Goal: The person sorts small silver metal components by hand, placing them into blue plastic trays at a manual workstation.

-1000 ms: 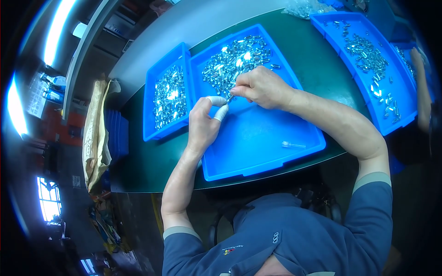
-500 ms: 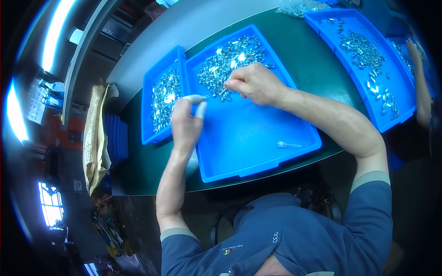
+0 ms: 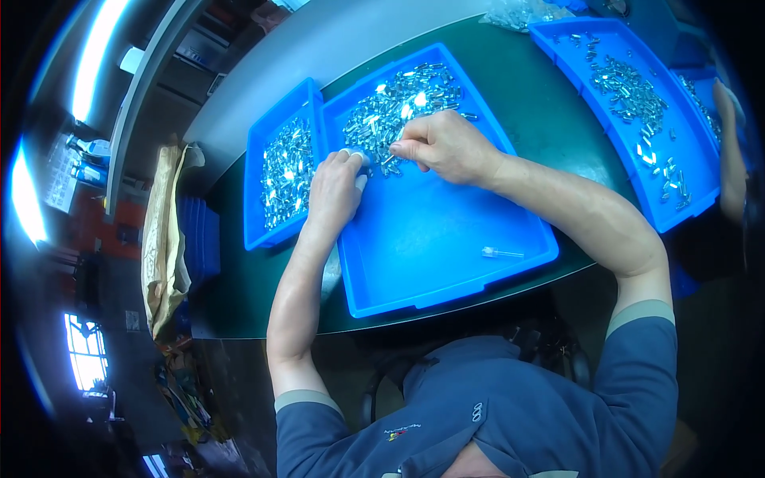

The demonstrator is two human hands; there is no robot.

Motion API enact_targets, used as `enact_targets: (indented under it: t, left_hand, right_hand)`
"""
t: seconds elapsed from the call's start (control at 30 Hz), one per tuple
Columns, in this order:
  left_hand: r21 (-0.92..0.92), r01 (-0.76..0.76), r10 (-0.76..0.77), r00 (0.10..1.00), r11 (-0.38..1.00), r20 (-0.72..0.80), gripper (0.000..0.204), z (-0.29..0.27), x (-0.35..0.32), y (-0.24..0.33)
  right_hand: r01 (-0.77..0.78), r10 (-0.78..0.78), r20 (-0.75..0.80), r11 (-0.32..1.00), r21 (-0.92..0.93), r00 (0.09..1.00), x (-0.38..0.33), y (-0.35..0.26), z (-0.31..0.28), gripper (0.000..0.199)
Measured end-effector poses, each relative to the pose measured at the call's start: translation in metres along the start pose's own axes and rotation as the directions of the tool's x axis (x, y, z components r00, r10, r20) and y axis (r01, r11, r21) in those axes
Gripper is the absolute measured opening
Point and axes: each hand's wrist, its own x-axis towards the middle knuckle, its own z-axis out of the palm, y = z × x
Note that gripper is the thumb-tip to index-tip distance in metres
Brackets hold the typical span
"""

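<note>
A big blue tray (image 3: 446, 239) lies in front of me with a heap of small shiny metal parts (image 3: 398, 99) at its far end. My left hand (image 3: 335, 187) rests on the tray's left side, fingers closed on a small white piece at the heap's near edge. My right hand (image 3: 446, 143) is just beside it, fingertips pinched at the same spot on the heap. A single thin clear part (image 3: 500, 253) lies alone near the tray's right front corner.
A narrower blue tray (image 3: 275, 219) with more metal parts touches the big tray's left side. Another blue tray (image 3: 677, 203) of parts sits at the right, with another person's arm (image 3: 729, 151) beside it. A brown bag (image 3: 163, 239) hangs off the dark green table's left edge.
My left hand went out toward the narrow left tray, then came back to the heap. My right hand stayed at the heap, shifting slightly.
</note>
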Motion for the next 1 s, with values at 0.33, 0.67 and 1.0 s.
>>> enact_targets:
  t: [0.33,0.67,1.0]
  left_hand:
    - [-0.034,0.060,-0.061,0.998,0.998,-0.031,0.016,0.000,-0.007,0.011]
    - [-0.567,0.091,-0.204,0.969,0.819,-0.140,0.019,-0.003,-0.025,0.040]
    - [-0.576,0.069,-0.205,0.963,0.814,-0.176,0.017,-0.005,-0.025,0.041]
  right_hand:
    - [-0.043,0.051,0.097,0.995,-0.089,0.994,-0.001,-0.002,-0.003,0.036]
    - [-0.027,0.037,0.108,0.996,-0.090,0.993,-0.002,0.002,-0.002,0.031]
    - [0.024,-0.015,0.063,0.988,-0.151,0.998,-0.005,-0.009,-0.003,0.035]
